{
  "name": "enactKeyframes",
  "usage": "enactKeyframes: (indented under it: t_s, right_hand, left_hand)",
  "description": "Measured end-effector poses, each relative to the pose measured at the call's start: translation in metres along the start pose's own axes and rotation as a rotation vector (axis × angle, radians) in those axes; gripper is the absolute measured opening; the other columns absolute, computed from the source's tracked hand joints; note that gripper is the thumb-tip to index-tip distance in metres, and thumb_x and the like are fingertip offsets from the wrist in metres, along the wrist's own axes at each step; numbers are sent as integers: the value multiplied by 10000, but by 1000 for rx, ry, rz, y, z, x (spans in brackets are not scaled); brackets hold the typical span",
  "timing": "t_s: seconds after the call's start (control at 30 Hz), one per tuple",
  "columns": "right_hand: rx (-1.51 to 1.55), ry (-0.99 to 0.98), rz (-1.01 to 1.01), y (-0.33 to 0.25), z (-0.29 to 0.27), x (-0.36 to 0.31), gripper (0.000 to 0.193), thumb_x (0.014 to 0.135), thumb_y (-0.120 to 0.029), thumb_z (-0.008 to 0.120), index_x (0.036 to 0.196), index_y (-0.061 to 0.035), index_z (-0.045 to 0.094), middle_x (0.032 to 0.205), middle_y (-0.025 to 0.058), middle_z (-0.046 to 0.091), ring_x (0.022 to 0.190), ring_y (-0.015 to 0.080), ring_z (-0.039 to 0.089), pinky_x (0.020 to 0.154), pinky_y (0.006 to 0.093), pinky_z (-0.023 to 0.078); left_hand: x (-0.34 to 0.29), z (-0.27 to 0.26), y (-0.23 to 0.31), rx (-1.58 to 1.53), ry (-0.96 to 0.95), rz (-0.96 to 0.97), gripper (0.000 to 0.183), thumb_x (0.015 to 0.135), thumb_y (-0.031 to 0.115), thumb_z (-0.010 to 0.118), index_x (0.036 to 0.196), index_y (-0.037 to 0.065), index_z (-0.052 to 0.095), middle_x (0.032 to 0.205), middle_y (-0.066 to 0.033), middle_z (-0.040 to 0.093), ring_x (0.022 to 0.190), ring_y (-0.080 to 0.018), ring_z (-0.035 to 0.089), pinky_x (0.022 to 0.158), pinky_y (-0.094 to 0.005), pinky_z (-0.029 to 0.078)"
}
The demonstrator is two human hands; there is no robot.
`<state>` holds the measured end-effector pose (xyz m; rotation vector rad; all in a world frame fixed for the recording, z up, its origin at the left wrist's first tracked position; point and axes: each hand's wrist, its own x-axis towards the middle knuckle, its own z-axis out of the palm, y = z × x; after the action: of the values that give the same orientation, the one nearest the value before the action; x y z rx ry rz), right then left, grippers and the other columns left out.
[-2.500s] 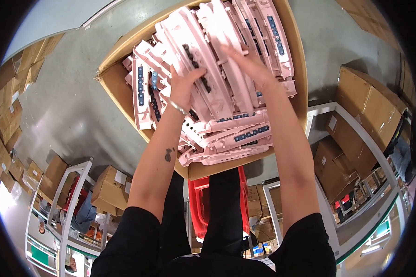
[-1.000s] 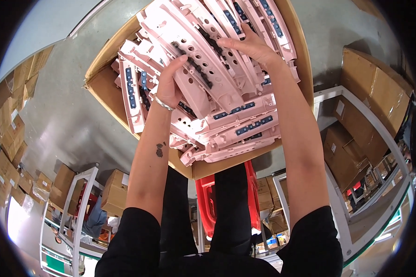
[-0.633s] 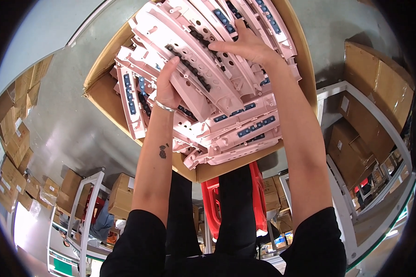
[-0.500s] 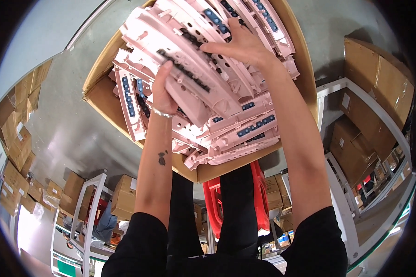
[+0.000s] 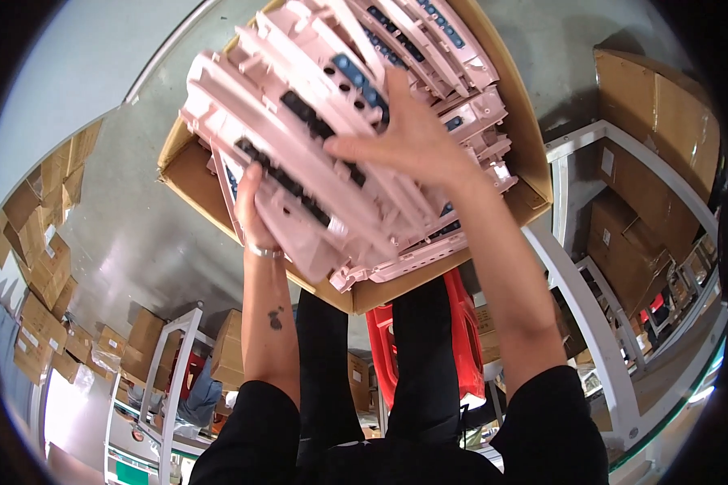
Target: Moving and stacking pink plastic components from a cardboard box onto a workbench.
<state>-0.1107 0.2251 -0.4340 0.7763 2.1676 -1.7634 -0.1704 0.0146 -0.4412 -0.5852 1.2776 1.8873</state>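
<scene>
A bundle of long pink plastic panels (image 5: 243, 89) fitted with black and blue button strips is held between my hands over an open cardboard box (image 5: 528, 105). My left hand (image 5: 253, 214) is closed on the bundle's near left end, thumb on top and the other fingers hidden beneath. Across its right side my right hand (image 5: 416, 137) spans the panels, thumb and forefinger wide apart, the other fingertips out of sight. More pink panels (image 5: 481, 109) of the same kind lie packed in the box, partly covered by the bundle.
Beneath the box stands a red plastic stool (image 5: 461, 339), next to my legs. A white metal frame (image 5: 590, 315) with cardboard cartons (image 5: 663, 121) is at the right. Stacked cartons (image 5: 44, 267) line the left, near a white rack (image 5: 178, 380).
Both hands have shifted left and nearer to me with the bundle. It now covers more of the panels at the box's left and near side.
</scene>
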Motion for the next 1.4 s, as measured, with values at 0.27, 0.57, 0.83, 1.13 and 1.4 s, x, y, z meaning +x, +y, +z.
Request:
enactKeyframes:
  t_s: [0.27, 0.57, 0.83, 1.13, 1.4]
  right_hand:
    - [136, 28, 166, -102, -7, -151, 809, 588, -408, 758, 1091, 44, 315, 987, 248, 520, 908, 339, 555, 814, 379, 428]
    - [189, 179, -86, -189, -91, -364, 885, 657, -479, 685, 1186, 72, 239, 1002, 281, 518, 964, 380, 535, 865, 350, 412]
    - [475, 762, -38, -257, -105, -547, 890, 630, -464, 715, 1175, 102, 298, 1080, 270, 491, 1034, 339, 498, 906, 341, 378]
    - [614, 1376, 124, -215, -135, -630, 1102, 539, -514, 755, 1229, 157, 219, 1171, 284, 452, 1118, 329, 448, 956, 319, 343]
    - [569, 1534, 128, -67, -355, -789, 1065, 540, -524, 740, 1223, 120, 236, 1154, 263, 474, 1102, 304, 474, 940, 303, 348]
  left_hand:
    - [-171, 30, 61, 133, 117, -32, 629, 724, 336, 543, 1232, 3, 381, 1131, -167, 514, 977, -284, 537, 841, -369, 456]
    - [-373, 150, 89, 357, -135, 125, 546, 793, 403, 465, 1176, 19, 402, 1017, -111, 513, 846, -216, 500, 732, -324, 402]
    - [-463, 257, 125, 438, -808, -160, 511, 831, 336, 430, 1238, 30, 396, 1162, -117, 507, 1044, -249, 501, 908, -374, 401]
    - [-497, 397, 56, 748, -1309, -677, 494, 809, 335, 505, 1200, 41, 441, 1090, -115, 563, 962, -254, 561, 856, -379, 456]
    - [-564, 611, -201, 740, -1590, -772, 514, 810, 347, 504, 1235, 73, 410, 1102, -114, 556, 975, -264, 553, 847, -400, 457]
